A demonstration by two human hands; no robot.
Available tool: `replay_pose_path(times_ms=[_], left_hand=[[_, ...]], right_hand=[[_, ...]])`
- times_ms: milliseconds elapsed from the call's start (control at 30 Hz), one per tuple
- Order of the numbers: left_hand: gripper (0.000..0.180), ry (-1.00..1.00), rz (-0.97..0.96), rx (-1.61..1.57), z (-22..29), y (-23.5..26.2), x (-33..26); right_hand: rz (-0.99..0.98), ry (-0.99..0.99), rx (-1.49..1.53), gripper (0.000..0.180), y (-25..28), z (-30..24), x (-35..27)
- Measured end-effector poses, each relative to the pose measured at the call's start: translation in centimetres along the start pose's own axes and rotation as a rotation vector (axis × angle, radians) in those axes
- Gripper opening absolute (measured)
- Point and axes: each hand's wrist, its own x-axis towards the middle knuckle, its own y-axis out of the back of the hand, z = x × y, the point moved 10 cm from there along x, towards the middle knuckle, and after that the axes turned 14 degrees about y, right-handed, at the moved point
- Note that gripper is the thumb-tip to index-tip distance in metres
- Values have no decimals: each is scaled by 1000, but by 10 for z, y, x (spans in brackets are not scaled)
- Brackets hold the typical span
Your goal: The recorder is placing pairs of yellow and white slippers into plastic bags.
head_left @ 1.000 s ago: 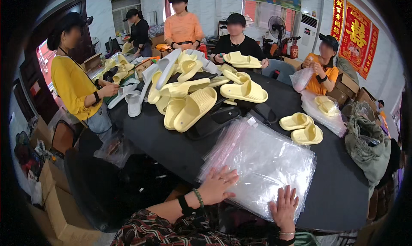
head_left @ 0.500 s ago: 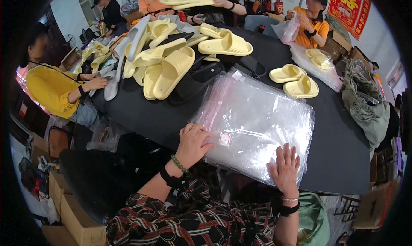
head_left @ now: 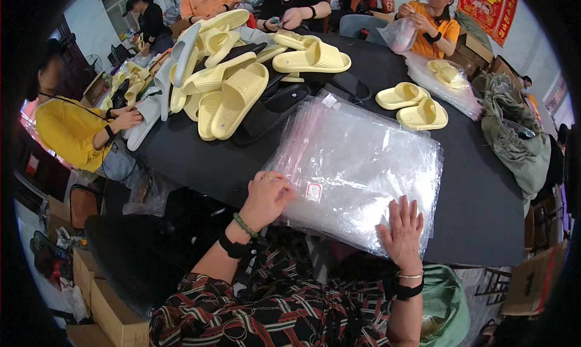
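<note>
A stack of clear plastic bags [head_left: 363, 165] with a pinkish left border lies on the black table in front of me. A small white label with a red frame [head_left: 313, 192] shows near its lower left. My right hand [head_left: 402, 233] presses flat on the lower right of the stack, fingers stretched out. At the lower left edge of the stack is my left hand [head_left: 265, 200], its fingers bent and drawn toward the thumb in a pinch. Whether a bag's edge is caught between them is hidden.
Yellow, grey and black slides [head_left: 239, 99] are heaped at the table's far left. A yellow pair [head_left: 414, 107] lies beyond the stack, near bagged slides [head_left: 445, 78]. A green-grey sack [head_left: 514, 135] hangs over the right edge. Co-workers stand around the table; one handles a grey slide [head_left: 145, 123].
My left hand's fingers and thumb have drawn together and shifted slightly; my right hand stays flat. Across the table, a yellow pair held up by a co-worker has come down onto the heap.
</note>
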Motion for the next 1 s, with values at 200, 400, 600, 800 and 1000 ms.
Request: replay_pose_path(times_ms=[200,400,600,800,1000], left_hand=[[18,56,140,11,20,-2,2],[20,-52,89,-205,20,-14,10],[31,276,-69,-531,-12,-12,20],[44,69,127,-173,0,-7,13],[43,304,-58,-416,-17,-17,16]], right_hand=[[-15,-10,6,71,-2,1,2],[-7,1,19,70,-2,-1,3],[9,-11,16,70,3,-2,1],[23,-9,31,69,4,-2,1],[28,2,28,69,4,-3,2]])
